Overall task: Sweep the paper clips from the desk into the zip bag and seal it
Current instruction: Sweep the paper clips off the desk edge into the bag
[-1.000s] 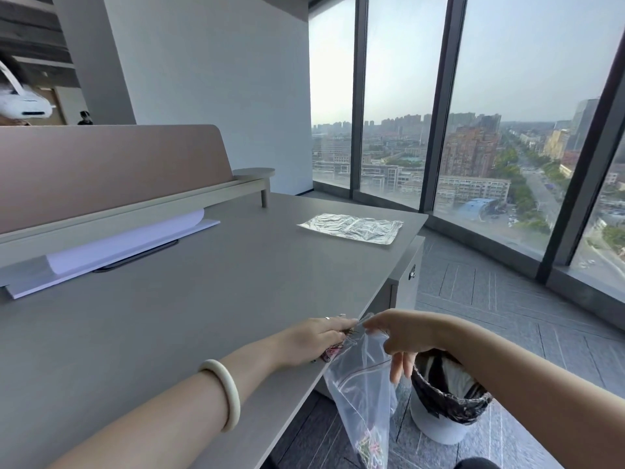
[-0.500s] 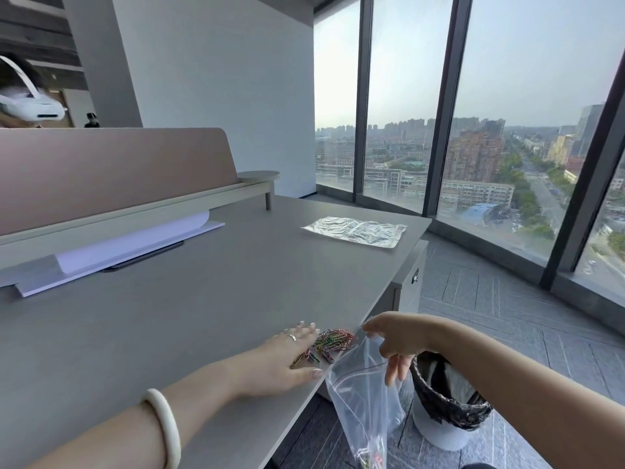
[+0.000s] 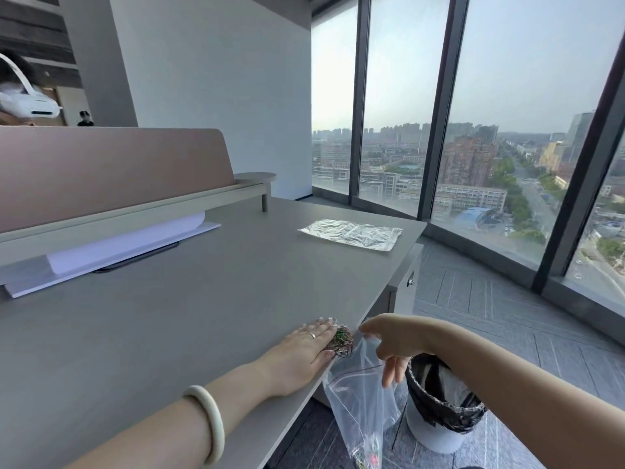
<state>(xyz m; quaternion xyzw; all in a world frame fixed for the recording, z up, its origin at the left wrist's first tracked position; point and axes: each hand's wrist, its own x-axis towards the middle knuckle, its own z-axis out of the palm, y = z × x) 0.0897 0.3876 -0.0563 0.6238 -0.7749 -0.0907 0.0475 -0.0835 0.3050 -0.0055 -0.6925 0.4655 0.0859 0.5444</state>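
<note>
Fingers of my left hand lie flat and pressed together on the grey desk top, their tips against the small tangled heap of coloured wire paper clips that sits right at the desk's edge. Just to the right, my right hand pinches the rim of the clear plastic zip bag between thumb and forefinger, the other fingers hanging loose and spread; the bag droops below the edge with its mouth just under the heap.

I judge the main risk is a spill: only one side of the mouth is held, so the film may sag shut and the clips could slide past it to the floor or towards the white bin with the black liner standing right beside the bag. A quick push would scatter the heap along the edge instead of over it.

How wide the mouth gapes I cannot tell, since the film is nearly invisible against the floor. Some coloured bits show at the bag's bottom, cut off by the frame. My palm hides any clips under it. Whether the zip track is clean is too fine to see.
</note>
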